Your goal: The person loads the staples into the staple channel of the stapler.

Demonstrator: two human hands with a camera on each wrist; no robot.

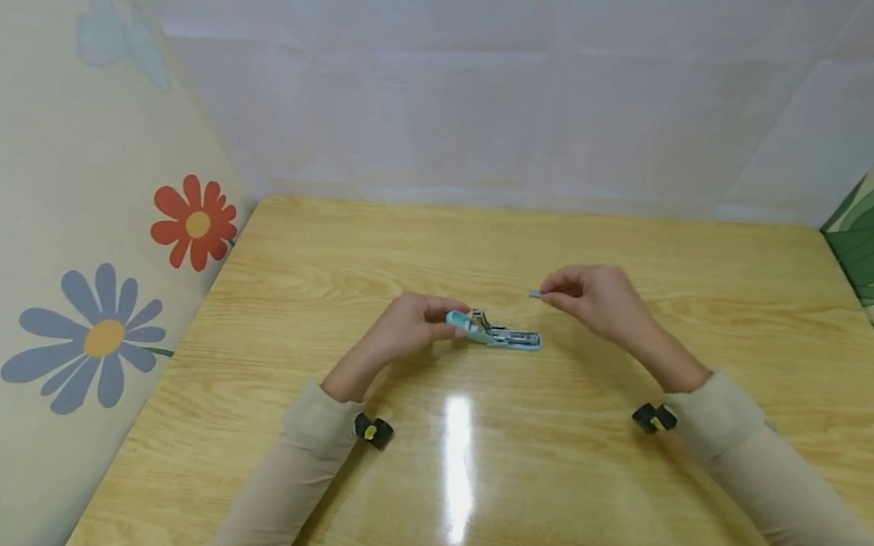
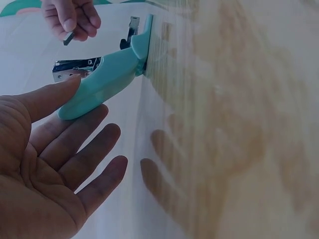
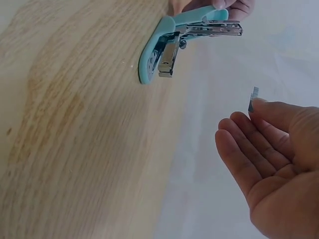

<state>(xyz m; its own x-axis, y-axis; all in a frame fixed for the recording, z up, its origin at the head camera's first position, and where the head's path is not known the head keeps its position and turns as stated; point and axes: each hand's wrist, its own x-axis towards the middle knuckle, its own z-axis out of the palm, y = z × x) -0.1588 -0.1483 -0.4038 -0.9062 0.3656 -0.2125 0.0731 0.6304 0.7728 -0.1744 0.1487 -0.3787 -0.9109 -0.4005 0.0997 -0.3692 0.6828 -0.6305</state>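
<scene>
Stapler, unfolded, runs left to right, base pointing right; left hand pinches its cover, right hand pinches staples pointing left.

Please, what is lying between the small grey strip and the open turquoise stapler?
No object lies between the small grey strip and the turquoise stapler; the head view shows only bare tabletop there.
</scene>
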